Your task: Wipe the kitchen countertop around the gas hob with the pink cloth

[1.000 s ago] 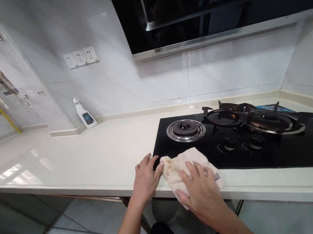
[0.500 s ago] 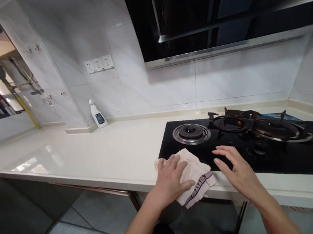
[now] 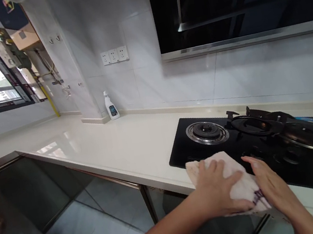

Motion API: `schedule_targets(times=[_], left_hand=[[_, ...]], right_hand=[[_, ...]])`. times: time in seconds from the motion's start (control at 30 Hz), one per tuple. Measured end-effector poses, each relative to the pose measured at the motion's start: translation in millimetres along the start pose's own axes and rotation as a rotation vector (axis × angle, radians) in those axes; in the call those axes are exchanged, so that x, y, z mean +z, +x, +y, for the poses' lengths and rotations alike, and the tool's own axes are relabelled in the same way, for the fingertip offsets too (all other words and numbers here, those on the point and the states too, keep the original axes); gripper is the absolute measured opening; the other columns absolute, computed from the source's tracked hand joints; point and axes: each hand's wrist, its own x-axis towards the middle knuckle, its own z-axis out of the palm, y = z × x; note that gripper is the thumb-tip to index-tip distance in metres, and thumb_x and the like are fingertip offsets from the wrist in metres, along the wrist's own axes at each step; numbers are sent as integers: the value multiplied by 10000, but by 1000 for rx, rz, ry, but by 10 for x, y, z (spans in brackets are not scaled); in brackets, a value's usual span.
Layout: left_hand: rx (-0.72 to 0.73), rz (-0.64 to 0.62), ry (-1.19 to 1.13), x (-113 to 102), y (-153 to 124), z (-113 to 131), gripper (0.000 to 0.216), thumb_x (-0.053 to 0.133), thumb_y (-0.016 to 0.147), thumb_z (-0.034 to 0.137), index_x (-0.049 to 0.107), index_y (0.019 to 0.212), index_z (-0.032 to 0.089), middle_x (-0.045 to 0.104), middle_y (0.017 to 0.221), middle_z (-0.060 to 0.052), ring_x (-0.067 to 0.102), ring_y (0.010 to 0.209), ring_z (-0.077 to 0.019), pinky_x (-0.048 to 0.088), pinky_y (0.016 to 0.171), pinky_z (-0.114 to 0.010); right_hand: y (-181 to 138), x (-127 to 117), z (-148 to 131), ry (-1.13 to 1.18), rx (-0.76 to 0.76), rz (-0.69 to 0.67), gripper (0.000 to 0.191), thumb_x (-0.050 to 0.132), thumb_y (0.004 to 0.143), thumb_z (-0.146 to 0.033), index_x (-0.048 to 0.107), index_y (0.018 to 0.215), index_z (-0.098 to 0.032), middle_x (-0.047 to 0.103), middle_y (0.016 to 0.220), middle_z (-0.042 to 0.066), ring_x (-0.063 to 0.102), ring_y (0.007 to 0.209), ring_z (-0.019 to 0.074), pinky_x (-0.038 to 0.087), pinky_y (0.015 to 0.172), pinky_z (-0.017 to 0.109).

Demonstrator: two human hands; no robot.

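1. A long, glossy off-white countertop (image 3: 137,144) runs beneath the grey-white wall.
2. A black glass range hood (image 3: 230,3) with a silver lower edge hangs above, on the right.
3. A flat black glass hob (image 3: 182,148) is set into the countertop, its silver-rimmed round burner (image 3: 207,132) bare at the left; dark metal pan supports (image 3: 270,127) rest together at the right.
4. A crumpled white cloth (image 3: 247,187) with a purple-patterned band lies across the front edges of hob and countertop.
5. A white plastic spray bottle (image 3: 111,108) with a dark label stands near the wall.
6. The left hand (image 3: 215,187) lies spread on the cloth, thumb wide.
7. The right hand (image 3: 269,183), fingers extended, is at the cloth's right edge; contact cannot be told.
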Motion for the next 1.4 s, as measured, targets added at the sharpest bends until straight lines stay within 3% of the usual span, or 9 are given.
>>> schedule_targets(times=[0.2, 0.43, 0.6, 0.77, 0.87, 1.03, 1.17, 1.27, 1.4], left_hand=[[70, 22, -57, 8, 109, 160, 802, 460, 913, 854, 550, 1502, 317, 627, 1310, -140, 565, 1180, -331, 425, 988, -512], [27, 60, -85, -19, -345, -383, 718, 558, 876, 851, 649, 1370, 338, 633, 1357, -99, 582, 1174, -305, 418, 994, -490], [-206, 91, -40, -339, -965, -1155, 763, 662, 774, 881, 687, 1362, 396, 628, 1448, -84, 580, 1277, -341, 411, 1065, -513], [-519, 57, 102, -752, -1441, -1866, 515, 560, 966, 708, 713, 1342, 391, 666, 1414, -62, 594, 1302, -318, 414, 1105, -498], [-763, 4, 184, -936, -1517, -2180, 457, 457, 1029, 612, 706, 1345, 395, 665, 1417, -47, 580, 1328, -299, 402, 1132, -495], [-1058, -111, 226, -1144, -1414, -2511, 525, 403, 1013, 640, 622, 1430, 407, 620, 1486, -50, 520, 1399, -321, 385, 1157, -554], [-1091, -156, 246, -1116, -1241, -2370, 627, 394, 991, 700, 571, 1489, 362, 569, 1538, -113, 498, 1412, -396, 374, 1128, -671], [-997, -192, 254, -945, -1069, -1927, 640, 401, 990, 720, 542, 1512, 377, 519, 1591, -94, 493, 1416, -388, 383, 1132, -660], [-696, -182, 241, -686, -839, -1264, 588, 324, 1051, 649, 474, 1560, 396, 486, 1620, -69, 465, 1444, -367, 398, 1137, -632]], right_hand=[[-12, -65, 104, 45, 81, -24, 609, 330, 1024, -663, 681, 1318, -262, 620, 1496, 86, 515, 1447, 288, 324, 1286, 561], [-39, -100, 168, -32, 48, -88, 596, 369, 1003, -692, 690, 1336, -317, 607, 1520, 43, 479, 1478, 307, 285, 1291, 634], [-66, -77, 193, -92, 27, -95, 608, 432, 951, -740, 702, 1334, -351, 617, 1510, 30, 495, 1464, 351, 284, 1278, 687], [-84, -65, 224, -104, -5, -83, 607, 467, 930, -752, 718, 1304, -346, 643, 1480, 35, 517, 1442, 361, 296, 1266, 699], [-65, -103, 225, -153, 18, -150, 597, 468, 951, -735, 700, 1330, -336, 601, 1531, 27, 470, 1485, 338, 286, 1276, 674], [-49, -119, 204, -218, 12, -218, 650, 471, 932, -778, 686, 1350, -329, 555, 1576, 37, 442, 1503, 349, 308, 1254, 679], [-91, -64, 182, -273, -60, -198, 637, 439, 965, -756, 681, 1355, -314, 534, 1593, 50, 400, 1534, 327, 264, 1279, 658], [-122, -26, 202, -308, -114, -197, 631, 448, 973, -742, 659, 1383, -311, 535, 1589, 55, 392, 1539, 319, 252, 1283, 656], [-132, 4, 243, -356, -166, -180, 622, 438, 990, -718, 632, 1414, -306, 528, 1595, 60, 372, 1552, 319, 257, 1279, 660]])
